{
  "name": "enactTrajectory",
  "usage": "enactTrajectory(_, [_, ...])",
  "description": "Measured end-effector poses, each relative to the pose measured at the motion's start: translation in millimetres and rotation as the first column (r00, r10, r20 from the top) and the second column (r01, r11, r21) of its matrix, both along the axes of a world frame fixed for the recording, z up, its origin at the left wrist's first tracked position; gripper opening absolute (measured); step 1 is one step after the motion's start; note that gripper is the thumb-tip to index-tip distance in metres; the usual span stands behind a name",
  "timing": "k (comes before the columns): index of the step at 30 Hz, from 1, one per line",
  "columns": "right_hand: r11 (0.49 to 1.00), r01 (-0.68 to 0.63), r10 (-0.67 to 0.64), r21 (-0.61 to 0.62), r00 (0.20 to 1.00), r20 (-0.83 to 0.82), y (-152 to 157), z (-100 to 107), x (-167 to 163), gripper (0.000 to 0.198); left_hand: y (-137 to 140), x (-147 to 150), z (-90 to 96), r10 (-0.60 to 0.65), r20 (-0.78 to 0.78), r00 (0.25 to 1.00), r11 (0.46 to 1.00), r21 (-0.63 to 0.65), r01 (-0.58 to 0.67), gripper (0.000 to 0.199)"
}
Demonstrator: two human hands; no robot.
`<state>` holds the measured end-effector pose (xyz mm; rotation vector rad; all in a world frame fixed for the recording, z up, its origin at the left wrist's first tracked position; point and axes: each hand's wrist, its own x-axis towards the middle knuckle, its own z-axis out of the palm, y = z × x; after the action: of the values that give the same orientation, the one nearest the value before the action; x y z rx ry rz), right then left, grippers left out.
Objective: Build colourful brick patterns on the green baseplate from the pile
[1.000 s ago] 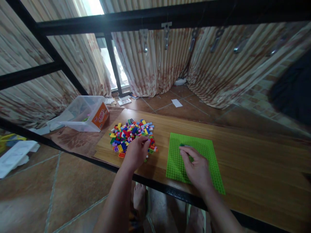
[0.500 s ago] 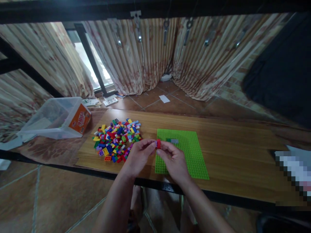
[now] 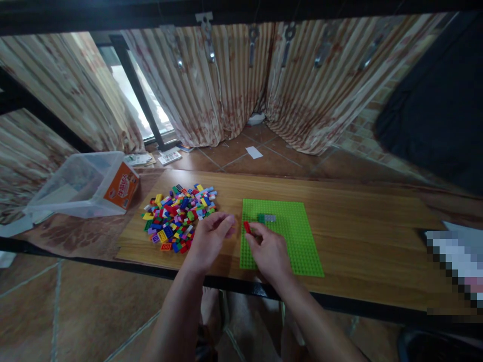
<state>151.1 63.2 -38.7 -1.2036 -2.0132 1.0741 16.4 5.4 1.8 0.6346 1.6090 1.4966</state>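
Note:
A red building brick [image 3: 247,228] is pinched between the thumb and fingers of my right hand [image 3: 270,249], over the left side of the green baseplate [image 3: 298,251]. My left hand [image 3: 209,244] is closed, thumb against fingers, just right of the brick pile. At its fingertips shows a small purple brick [image 3: 231,231], blurred and partly covered. The two hands are apart. A dark green brick [image 3: 261,218] and a grey brick [image 3: 270,218] sit side by side on the upper left part of the baseplate.
The pile of mixed bricks [image 3: 177,211] lies on the left of the wooden table [image 3: 362,241]. Farther left stands a clear plastic bin [image 3: 90,203] with an orange label. A pixelated object [image 3: 453,261] is at the right end.
My hands have parted: the left has moved left, away from the red brick, with the purple piece at its fingertips. My right hand keeps the red brick, now tilted.

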Motion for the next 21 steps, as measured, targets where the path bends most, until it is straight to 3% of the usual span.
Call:
enactTrajectory(4, [0.995,-0.044,0.033,0.092,0.992,0.122,-6,3,-8,0.024,0,-2,0.8,0.032,-0.071,0.997,0.999,0.001,-0.032,0.028])
enactTrajectory(6, [0.996,-0.063,0.060,0.055,0.996,0.068,-8,3,-13,0.026,1,-3,0.4,0.028,-0.113,0.993,1.000,0.016,-0.027,0.025])
enactTrajectory(10, [0.992,-0.109,0.095,-0.057,0.972,-0.213,-10,3,-18,0.030,2,-3,-3.7,-0.008,-0.208,0.978,0.999,0.035,0.016,0.021])
enactTrajectory(15, [0.998,-0.064,0.069,0.029,0.953,-0.294,-5,6,-7,0.030,4,-1,-11.0,-0.067,-0.267,0.961,0.997,0.019,0.075,0.021])
enactTrajectory(21, [0.989,-0.102,0.131,0.109,0.945,-0.300,0,7,5,0.028,9,15,-10.3,-0.232,-0.145,0.962,0.968,0.063,0.243,0.022])
